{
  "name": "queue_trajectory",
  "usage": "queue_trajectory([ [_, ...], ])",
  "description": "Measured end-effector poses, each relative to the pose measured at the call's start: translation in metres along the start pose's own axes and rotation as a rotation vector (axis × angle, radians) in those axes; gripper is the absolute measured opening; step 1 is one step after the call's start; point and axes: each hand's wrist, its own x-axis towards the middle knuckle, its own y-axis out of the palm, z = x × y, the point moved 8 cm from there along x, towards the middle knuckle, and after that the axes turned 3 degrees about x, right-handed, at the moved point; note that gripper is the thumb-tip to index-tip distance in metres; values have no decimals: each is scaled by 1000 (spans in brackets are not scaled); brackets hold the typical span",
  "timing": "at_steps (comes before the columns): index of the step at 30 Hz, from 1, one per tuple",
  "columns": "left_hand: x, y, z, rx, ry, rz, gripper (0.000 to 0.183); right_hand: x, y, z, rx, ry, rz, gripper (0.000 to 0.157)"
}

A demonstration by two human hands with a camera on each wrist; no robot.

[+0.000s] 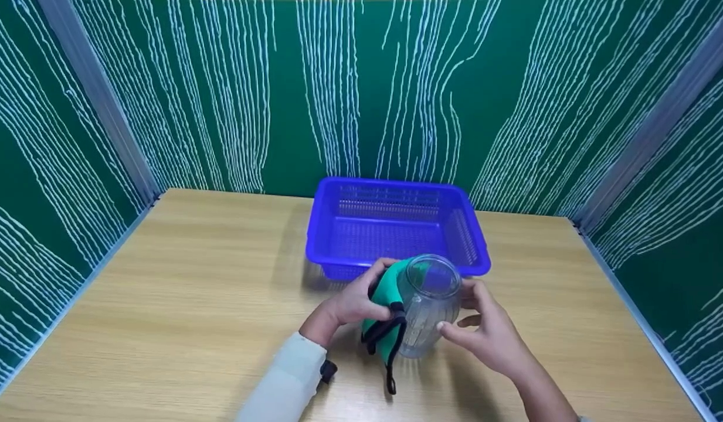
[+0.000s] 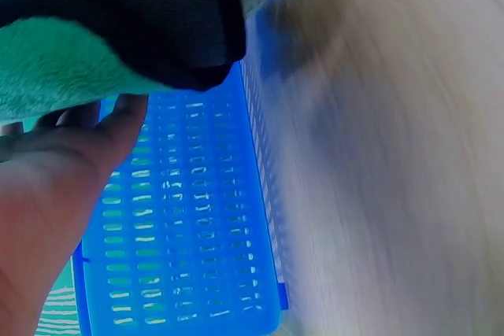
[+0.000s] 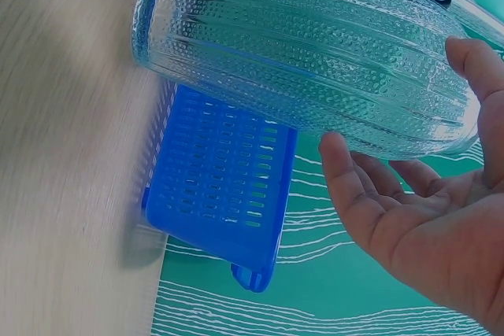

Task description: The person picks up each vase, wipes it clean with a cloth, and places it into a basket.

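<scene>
Head cam: glass jar (image 1: 426, 319) is btwn L hand (image 1: 358, 302) gripping green cloth (image 1: 389, 287) & R hand (image 1: 491, 331) curled round jar.

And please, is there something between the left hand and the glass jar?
Yes: the green cloth, gripped by the left hand, is between that hand and the glass jar. Nothing visible stands between the right hand and the jar.
</scene>
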Motion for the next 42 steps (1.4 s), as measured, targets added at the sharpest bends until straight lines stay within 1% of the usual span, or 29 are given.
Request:
queue_trajectory([
  [3, -2, -3, 3, 55, -36, -1, 69, 3, 1, -12, 12, -3, 2, 62],
  [5, -3, -5, 5, 99, -68, -2, 68, 3, 1, -13, 18, -6, 4, 62],
  [7, -5, -6, 5, 126, -85, -1, 66, 4, 0, -13, 16, -8, 8, 61],
  [11, -9, -5, -3, 129, -106, 4, 65, 5, 0, -12, 4, -12, 13, 61],
  [15, -12, -5, -10, 188, -134, -17, 65, 5, -1, -11, 7, -24, 6, 60],
  [19, -12, -8, 1, 279, -170, -47, 66, 5, -1, -11, 14, -28, 1, 59],
  [23, -10, -12, 16, 335, -215, -62, 68, 5, 0, -12, 8, -18, 11, 60],
  [25, -10, -13, 19, 358, -228, -59, 68, 5, 0, -13, 9, -13, 14, 60],
  [29, -9, -11, 23, 434, -233, -43, 67, 4, 0, -10, 18, -7, 9, 59],
  [34, -10, -8, 28, 545, -245, -14, 66, 1, 0, 6, 27, -5, 5, 59],
  [38, -10, -7, 30, 573, -252, -12, 67, -2, 0, 17, 22, -1, 3, 58],
  [42, -10, -6, 30, 590, -247, -12, 67, -3, 0, 21, 20, -3, 1, 58],
])
